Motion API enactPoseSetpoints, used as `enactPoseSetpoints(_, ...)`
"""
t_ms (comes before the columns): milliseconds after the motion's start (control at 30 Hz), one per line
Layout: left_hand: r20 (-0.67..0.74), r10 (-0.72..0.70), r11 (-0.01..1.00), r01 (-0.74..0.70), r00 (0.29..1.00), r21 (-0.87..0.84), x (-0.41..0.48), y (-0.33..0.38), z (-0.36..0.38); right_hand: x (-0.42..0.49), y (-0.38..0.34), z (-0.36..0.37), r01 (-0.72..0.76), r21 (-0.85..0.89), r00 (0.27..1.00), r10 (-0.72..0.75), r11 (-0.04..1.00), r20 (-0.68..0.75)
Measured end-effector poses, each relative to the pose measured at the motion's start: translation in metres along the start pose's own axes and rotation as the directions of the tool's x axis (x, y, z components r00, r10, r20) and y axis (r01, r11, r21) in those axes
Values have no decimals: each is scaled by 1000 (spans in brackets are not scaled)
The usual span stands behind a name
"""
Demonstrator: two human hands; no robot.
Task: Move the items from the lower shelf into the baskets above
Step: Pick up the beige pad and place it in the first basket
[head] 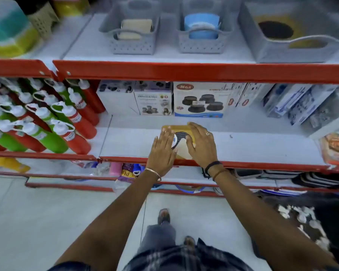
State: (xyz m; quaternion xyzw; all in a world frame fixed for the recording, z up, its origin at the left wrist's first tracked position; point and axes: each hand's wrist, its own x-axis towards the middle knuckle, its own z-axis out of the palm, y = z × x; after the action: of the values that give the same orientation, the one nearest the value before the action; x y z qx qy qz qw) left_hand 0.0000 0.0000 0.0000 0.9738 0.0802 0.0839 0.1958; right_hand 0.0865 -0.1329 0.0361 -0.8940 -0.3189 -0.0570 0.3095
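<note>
One yellow pack [181, 141] lay flat at the near edge of the lower shelf [252, 145], its long axis running near to far; a dark perforated disc and a pale wedge showed on its face. Which end was its top could not be told. Two hands were on it. The left hand [163, 151] lay over its left side, fingers extended and flat. The right hand [201, 144] covered its right side, fingers curled over the far right corner, thumb on the face. Whether the pack was lifted clear of the shelf could not be told.

On the upper shelf stood three grey baskets: the left basket [130, 45] held one pale pack, the middle basket [203, 45] blue items, count unclear, and the large right basket [294, 53] one yellow item with a dark disc. Boxes [199, 99] lined the far side of the lower shelf. Red and green bottles [47, 118] filled the left bay.
</note>
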Motion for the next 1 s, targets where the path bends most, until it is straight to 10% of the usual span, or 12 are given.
enactPoseSetpoints(233, 287, -128, 978, 73, 949, 197, 6, -39, 36, 9, 31, 47, -245, -226, 808, 328, 943, 490)
enactPoseSetpoints(733, 358, -123, 979, 53, 926, 199, 9, -42, 33, 29, 35, 49, -29, -465, 846, 269, 885, 460)
enactPoseSetpoints(1000, 90, -10, 995, 2, 996, 96, -5, -16, -30, 18, 17, -36, -95, -42, 886, 104, 995, 451)
